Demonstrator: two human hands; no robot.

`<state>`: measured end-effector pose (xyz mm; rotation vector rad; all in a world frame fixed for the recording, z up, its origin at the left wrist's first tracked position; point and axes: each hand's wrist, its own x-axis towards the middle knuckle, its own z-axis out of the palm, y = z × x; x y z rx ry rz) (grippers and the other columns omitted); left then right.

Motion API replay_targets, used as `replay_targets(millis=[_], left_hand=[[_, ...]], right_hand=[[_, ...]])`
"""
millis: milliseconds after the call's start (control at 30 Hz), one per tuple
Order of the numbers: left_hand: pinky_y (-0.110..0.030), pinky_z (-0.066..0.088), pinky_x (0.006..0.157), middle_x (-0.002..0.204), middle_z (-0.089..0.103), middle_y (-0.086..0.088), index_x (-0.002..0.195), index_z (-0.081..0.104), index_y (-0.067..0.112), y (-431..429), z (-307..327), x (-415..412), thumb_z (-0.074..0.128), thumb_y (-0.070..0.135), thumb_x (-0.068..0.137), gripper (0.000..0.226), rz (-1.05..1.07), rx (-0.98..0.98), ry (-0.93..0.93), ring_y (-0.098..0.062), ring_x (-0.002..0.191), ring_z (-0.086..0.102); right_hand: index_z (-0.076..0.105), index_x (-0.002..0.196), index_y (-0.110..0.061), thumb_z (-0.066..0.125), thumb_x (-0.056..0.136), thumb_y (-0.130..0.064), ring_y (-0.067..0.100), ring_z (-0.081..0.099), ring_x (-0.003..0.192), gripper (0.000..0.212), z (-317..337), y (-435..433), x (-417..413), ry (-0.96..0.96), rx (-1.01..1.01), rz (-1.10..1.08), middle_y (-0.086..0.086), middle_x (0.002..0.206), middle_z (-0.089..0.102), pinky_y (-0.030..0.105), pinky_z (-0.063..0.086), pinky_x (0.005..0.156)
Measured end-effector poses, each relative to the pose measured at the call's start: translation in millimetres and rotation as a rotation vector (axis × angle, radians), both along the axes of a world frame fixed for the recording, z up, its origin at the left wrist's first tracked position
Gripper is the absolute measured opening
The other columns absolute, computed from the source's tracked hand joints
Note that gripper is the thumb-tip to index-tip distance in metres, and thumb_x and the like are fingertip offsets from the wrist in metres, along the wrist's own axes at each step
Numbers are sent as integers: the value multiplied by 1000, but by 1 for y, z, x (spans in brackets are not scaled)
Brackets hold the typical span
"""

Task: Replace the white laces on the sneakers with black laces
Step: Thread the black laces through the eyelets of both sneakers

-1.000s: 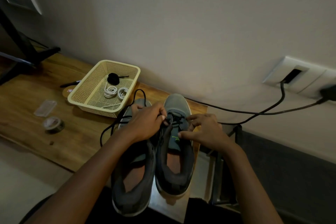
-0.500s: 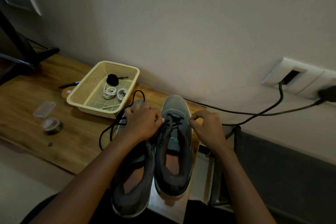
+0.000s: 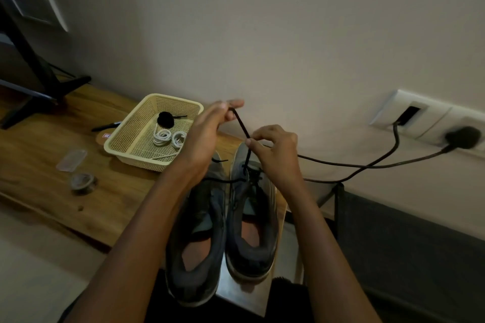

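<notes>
Our left hand (image 3: 210, 126): held higher, fingertips pinching the black lace (image 3: 242, 125) at its end. Our right hand (image 3: 278, 155): lower, just beside, thumb and forefinger pinching the same lace. Forearms: both extended forward.
</notes>
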<state>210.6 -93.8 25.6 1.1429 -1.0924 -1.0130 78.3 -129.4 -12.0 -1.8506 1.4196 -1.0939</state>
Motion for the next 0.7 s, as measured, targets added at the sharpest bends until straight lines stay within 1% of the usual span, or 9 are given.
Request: replay_targets(millis=[67,133,233,400,500,533,567,633,700], left_hand=[[-30,41,98,114,65,-1,70,44,17,2,16,11,29,18,102,35,1,-97,191,-18,109,57],[-23,41,88,112,66,0,70,41,18,8,34,25,27,19,101,35,-8,-171,376,-13,102,60],[-25,37,83,110,68,4,64,47,23,14,47,43,33,27,98,37,-15,-235,586,-12,102,59],[-33,41,92,108,66,6,63,49,25,20,53,57,36,34,96,37,-93,-286,816,-12,99,61],[-31,45,85,93,66,4,66,49,21,22,57,62,37,32,97,35,-51,-340,914,-12,85,61],[-28,46,81,86,66,3,68,49,19,21,56,62,37,29,98,34,2,-340,866,-12,79,60],[-27,47,78,81,66,2,70,49,18,18,54,60,36,25,99,32,89,-313,712,-12,75,60],[-27,46,77,85,65,3,76,50,17,10,41,50,37,19,100,27,255,-176,148,-12,80,59],[-31,42,78,97,58,-2,80,54,22,2,18,38,45,24,98,20,256,-53,-283,-15,91,54]], right_hand=[[69,85,-20,67,86,-24,28,42,114,5,-3,-3,-5,126,51,-109,-1,102,60,43,37,97],[71,92,-17,64,88,-27,27,37,116,13,-9,-5,-8,249,141,-208,3,112,60,39,37,95],[72,97,-18,60,91,-28,30,37,116,17,-14,-7,-8,328,220,-311,8,112,61,39,39,93],[71,95,-13,54,92,-18,33,39,112,18,-24,-7,-13,345,307,-448,14,105,63,41,39,90],[70,96,-10,53,91,-18,33,38,112,20,-29,-8,-20,347,370,-456,15,107,63,42,40,90],[69,99,-11,53,89,-16,33,37,113,20,-28,-9,-21,325,378,-430,14,110,61,42,39,91],[68,102,-14,54,88,-15,33,35,115,20,-25,-9,-20,273,366,-390,12,114,59,42,38,93],[66,107,-21,59,83,-11,29,33,118,27,-17,-6,-15,90,283,-285,4,119,54,38,37,95],[68,102,-24,57,78,-4,23,37,120,33,-4,-2,-7,-134,215,-170,-4,115,54,33,38,95]])
